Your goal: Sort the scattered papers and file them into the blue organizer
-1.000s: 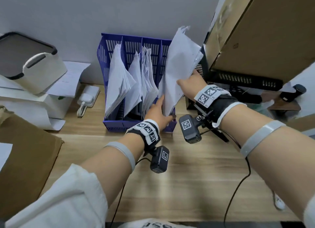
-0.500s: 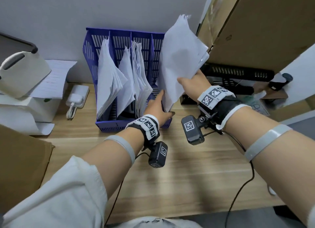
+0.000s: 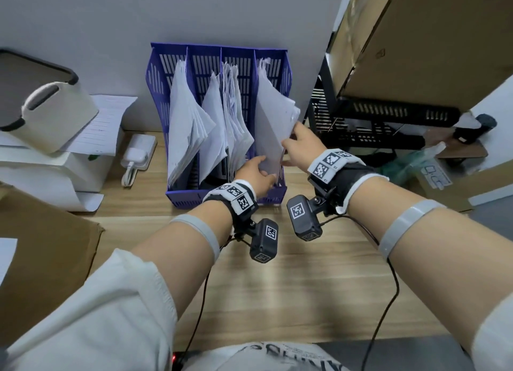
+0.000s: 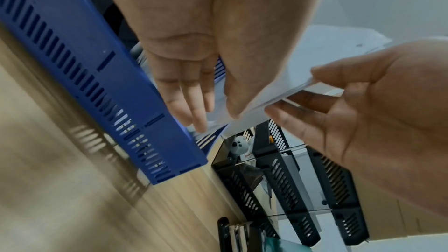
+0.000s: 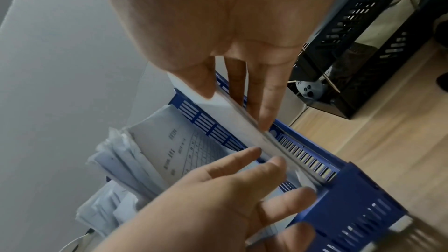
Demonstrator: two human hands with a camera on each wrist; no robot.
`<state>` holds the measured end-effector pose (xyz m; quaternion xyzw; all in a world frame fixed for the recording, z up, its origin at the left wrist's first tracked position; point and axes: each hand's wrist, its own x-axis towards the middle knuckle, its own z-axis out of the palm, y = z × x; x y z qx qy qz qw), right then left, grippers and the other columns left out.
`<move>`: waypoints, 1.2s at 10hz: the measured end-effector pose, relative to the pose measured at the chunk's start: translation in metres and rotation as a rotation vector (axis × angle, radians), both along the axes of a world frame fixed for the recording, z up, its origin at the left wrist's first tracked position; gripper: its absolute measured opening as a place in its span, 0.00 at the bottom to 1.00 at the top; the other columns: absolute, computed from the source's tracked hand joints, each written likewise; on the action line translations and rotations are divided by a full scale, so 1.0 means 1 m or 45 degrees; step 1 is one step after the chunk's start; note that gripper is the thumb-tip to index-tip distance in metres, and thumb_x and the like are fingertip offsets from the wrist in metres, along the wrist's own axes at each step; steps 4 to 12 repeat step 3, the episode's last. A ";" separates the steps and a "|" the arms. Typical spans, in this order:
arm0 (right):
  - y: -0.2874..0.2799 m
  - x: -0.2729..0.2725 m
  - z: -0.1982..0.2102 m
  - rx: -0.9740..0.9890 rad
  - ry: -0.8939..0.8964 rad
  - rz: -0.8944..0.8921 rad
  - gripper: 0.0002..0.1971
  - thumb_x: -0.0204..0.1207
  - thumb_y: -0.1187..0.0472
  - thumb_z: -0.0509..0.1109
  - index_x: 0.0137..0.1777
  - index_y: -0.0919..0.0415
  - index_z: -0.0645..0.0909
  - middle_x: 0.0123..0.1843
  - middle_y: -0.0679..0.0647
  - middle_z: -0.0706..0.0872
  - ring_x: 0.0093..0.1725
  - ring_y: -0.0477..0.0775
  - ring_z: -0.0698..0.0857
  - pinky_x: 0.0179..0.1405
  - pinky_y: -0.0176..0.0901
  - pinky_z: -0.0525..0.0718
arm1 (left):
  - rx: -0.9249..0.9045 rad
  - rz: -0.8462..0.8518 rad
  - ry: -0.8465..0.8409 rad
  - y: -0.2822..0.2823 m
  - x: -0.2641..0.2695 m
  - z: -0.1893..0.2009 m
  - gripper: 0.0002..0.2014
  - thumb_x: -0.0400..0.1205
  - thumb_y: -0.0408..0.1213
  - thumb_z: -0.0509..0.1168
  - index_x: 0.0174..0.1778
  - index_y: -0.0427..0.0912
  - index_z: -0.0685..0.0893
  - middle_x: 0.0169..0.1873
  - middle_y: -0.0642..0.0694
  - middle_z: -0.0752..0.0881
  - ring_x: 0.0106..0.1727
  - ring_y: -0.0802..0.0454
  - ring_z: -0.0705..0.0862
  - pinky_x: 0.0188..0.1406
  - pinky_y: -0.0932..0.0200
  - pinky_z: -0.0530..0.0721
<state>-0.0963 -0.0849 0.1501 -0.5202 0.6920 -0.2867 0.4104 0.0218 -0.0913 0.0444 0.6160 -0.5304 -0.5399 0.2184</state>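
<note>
The blue organizer (image 3: 194, 198) stands at the back of the desk against the wall, with white sheets leaning in each of its slots. My right hand (image 3: 297, 143) pinches a stack of white papers (image 3: 270, 126) by its right edge, and the stack stands tilted in the rightmost slot. In the right wrist view the thumb and fingers of the right hand (image 5: 232, 102) clamp the papers (image 5: 242, 122) above the organizer (image 5: 351, 198). My left hand (image 3: 258, 170) rests straight fingers on the stack's lower front edge. The left wrist view shows the left hand (image 4: 213, 110) against the papers (image 4: 315, 60).
A black slotted tray rack (image 3: 374, 137) stands right of the organizer, under a large cardboard box (image 3: 416, 51). At the left are a white machine (image 3: 50, 170), a white charger (image 3: 138, 151) and brown cardboard (image 3: 41, 259). Bare wooden desk (image 3: 277, 287) lies in front.
The paper stack came down from above the organizer into its rightmost slot. Both hands dropped with it, the left hand staying at its lower edge.
</note>
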 end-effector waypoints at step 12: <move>0.014 -0.016 0.056 -0.235 -0.123 0.098 0.22 0.77 0.70 0.65 0.70 0.56 0.75 0.55 0.54 0.83 0.53 0.57 0.85 0.54 0.56 0.89 | -0.090 0.120 0.201 0.008 0.006 0.077 0.08 0.85 0.28 0.63 0.57 0.39 0.82 0.39 0.44 0.84 0.24 0.58 0.85 0.40 0.53 0.87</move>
